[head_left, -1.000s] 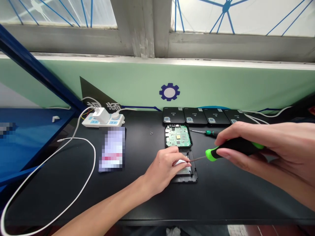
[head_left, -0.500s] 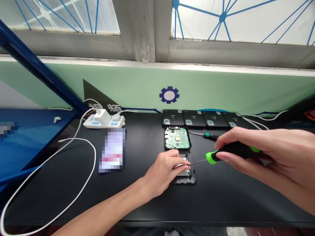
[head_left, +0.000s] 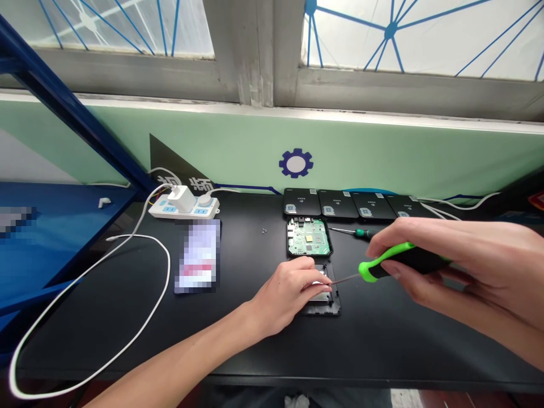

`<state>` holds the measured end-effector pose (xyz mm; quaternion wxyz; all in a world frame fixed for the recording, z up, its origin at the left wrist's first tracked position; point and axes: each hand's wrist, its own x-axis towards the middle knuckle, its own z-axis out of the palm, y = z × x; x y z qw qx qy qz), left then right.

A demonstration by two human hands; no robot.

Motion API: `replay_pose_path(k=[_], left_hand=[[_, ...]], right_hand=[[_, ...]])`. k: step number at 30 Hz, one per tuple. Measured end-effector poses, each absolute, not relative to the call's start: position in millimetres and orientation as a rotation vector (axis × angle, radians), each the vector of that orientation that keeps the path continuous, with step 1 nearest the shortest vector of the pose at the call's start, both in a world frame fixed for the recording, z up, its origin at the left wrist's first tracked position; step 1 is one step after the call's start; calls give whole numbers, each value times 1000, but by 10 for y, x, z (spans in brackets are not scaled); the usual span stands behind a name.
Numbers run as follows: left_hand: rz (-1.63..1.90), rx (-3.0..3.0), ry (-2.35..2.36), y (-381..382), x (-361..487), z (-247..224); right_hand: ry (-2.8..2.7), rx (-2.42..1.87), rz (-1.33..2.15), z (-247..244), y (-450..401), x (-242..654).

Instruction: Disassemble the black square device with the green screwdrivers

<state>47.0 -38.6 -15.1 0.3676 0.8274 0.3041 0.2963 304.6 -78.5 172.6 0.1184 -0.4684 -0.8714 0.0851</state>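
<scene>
My right hand [head_left: 454,272] grips a screwdriver [head_left: 403,262] with a thick black and bright green handle. Its thin shaft points left and slightly down. At the shaft's end the thumb and fingers of my left hand [head_left: 295,292] are pinched around the tip; whether they hold anything small there is hidden. Beneath that hand lies a flat black cover [head_left: 327,309] with a silvery metal plate on it, partly covered by the fingers. Just behind it sits an open black case with a green circuit board [head_left: 308,237] inside.
Several closed black boxes [head_left: 301,202] stand in a row against the wall. A second, green-handled screwdriver [head_left: 361,233] lies behind my right hand. A few tiny screws [head_left: 264,230], a blurred phone-like item [head_left: 198,258], a power strip [head_left: 182,207] and a looped white cable [head_left: 169,266] are leftward.
The screwdriver handle has turned in my right hand, bringing its green strip to the upper side. My left hand keeps its pinch at the tip. The view has shifted slightly.
</scene>
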Motion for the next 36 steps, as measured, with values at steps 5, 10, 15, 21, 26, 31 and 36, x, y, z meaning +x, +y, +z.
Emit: replay_pose_path(k=[5,10,15,21,26,31,36], left_hand=[[746,2168,754,-401,478,-128],[719,2161,825,-402,479,-118],[688,2158,852,-383,463,-108],[662,2201,868,-408,466,-89],[661,2218,908,-423,465,-62],[663,2213,917,-420,471,-62],[660,2205,913,-425,472,-66]], right_hand=[[-2544,-1396,362,1677,-784,3035],[-2556,-1363,313,1591,-787,3053],[-2547,-1358,300,1545,-774,3088],[-2551,-1301,288,1538,-769,3069],[-2592,-1280,323,1519,-722,3049],[-2586,-1288,352,1510,-701,3044],[-2603,-1306,329,1495,-703,3050]])
